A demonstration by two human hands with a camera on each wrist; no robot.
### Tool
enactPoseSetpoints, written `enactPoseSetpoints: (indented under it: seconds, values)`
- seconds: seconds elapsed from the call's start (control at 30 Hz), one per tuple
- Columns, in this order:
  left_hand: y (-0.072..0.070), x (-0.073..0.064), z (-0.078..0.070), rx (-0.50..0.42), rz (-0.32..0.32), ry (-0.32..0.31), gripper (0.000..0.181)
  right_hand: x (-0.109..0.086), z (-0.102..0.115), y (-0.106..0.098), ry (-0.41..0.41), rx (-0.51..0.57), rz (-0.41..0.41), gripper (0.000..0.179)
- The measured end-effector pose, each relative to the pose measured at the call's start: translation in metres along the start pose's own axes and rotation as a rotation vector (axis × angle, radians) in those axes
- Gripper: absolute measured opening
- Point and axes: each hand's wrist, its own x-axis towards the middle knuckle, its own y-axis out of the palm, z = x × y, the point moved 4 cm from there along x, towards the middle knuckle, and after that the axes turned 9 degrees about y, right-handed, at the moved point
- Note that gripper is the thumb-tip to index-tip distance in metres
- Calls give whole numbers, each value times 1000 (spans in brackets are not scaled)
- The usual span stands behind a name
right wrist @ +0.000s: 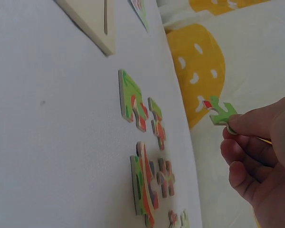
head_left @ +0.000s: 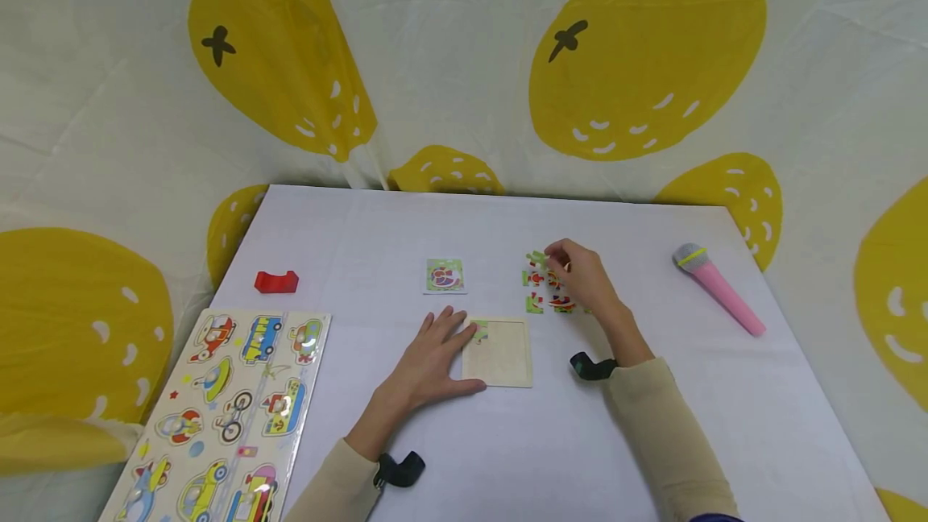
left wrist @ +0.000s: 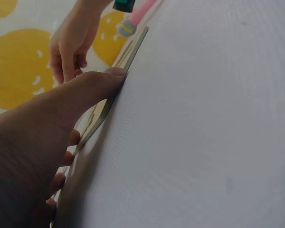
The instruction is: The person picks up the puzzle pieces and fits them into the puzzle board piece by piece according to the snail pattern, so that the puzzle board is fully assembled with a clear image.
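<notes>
A green jigsaw piece (right wrist: 221, 114) with a red corner is pinched between thumb and fingers of my right hand (head_left: 583, 276), raised above the table in the right wrist view. Below it lie several loose jigsaw pieces (head_left: 534, 302), green, red and orange. My left hand (head_left: 428, 361) rests with fingers spread at the left side of a square wooden puzzle tray (head_left: 507, 353), thumb at its near edge. One green piece (head_left: 481, 332) sits in the tray's upper left corner. Behind the tray stands a small picture card (head_left: 445, 275) showing a round red and purple design.
A large vehicle puzzle board (head_left: 239, 417) lies at the table's left, with a red block (head_left: 276, 282) behind it. Towards the right lies a pink toy microphone (head_left: 721, 288). The white table (head_left: 580, 457) meets a fruit-patterned cloth (head_left: 449, 63) at the back.
</notes>
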Motion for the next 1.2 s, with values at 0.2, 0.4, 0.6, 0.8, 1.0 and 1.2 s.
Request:
enactPoseSetpoints:
  seconds: [0.2,0.4,0.6,0.8,1.0,1.2]
  values:
    - [0,1,-1,-3,-1,0,91,-12,7,5,-37,4,2,20]
    - [1,0,-1,-2,6,3,92,-25,16,14,-105,8,5,16]
    - [2,0,0,-3,7,2,93,-36,24,21,-142,6,34,14]
    - [1,1,0,-8,-1,2,93,-46,28,31,-179,11,93,11]
    - [0,1,0,-10,10,-4,94,-56,27,43,-198,-2,161,12]
    - [-1,1,-1,-16,6,-1,94,-63,26,53,-209,-18,224,12]
